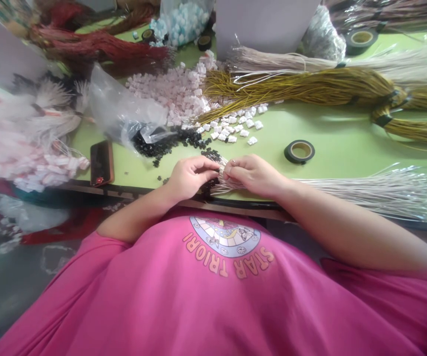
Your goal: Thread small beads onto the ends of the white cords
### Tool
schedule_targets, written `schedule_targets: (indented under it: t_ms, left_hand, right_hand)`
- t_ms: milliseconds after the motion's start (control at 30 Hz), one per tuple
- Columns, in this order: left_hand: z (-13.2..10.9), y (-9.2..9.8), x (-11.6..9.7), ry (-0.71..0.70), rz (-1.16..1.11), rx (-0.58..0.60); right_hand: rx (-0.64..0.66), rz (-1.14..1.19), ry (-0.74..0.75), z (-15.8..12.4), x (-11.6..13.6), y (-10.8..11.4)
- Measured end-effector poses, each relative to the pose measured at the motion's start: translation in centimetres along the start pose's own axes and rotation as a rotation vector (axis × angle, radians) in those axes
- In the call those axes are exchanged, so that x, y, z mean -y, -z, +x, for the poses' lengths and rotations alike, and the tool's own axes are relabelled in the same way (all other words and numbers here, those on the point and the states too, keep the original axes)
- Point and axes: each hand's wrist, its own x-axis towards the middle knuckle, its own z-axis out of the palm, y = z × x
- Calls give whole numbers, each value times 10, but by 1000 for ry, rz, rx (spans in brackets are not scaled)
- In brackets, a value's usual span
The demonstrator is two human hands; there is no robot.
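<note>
Close to the table's front edge, my left hand (188, 179) is closed in a pinch, thumb and forefinger together at the tips of white wires. What sits between those fingertips is too small to make out. My right hand (253, 174) faces it, fingers curled shut around a white wire. Under and beside the hands lies a bundle of white wires (369, 190), running right beneath my right forearm. Small black plastic pieces (157, 146) are heaped just beyond my left hand, some of them by the wire tips.
White connector housings (184, 94) form a pile farther back, some scattered forward. Yellow wire bundles (320, 89) lie at the back right. A roll of black tape (299, 151) rests right of my hands. At left are a phone (101, 163) and a clear plastic bag (115, 109).
</note>
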Motion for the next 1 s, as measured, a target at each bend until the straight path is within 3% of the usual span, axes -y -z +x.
schedule_targets:
  t_ms: [267, 400, 500, 600, 700, 867, 1000]
  left_hand:
    - [-2, -2, -2, -192, 191, 29]
    - [-3, 19, -1, -319, 381, 35]
    - [-7, 53, 12, -184, 652, -3]
    - [-13, 88, 35, 23, 910, -134]
    - [-19, 107, 57, 139, 1025, -145]
    - [-18, 99, 61, 128, 958, -136]
    - [-13, 85, 46, 76, 808, 13]
  right_hand:
    - [16, -57, 0, -1, -1, -1]
    - [-119, -133, 49, 0, -4, 1]
    - [-200, -106, 24, 1, -7, 5]
    - [-161, 12, -30, 2, -8, 7]
    - [-107, 120, -64, 1, -8, 7]
    - [-81, 148, -83, 1, -7, 6]
    - [-77, 150, -93, 0, -7, 6]
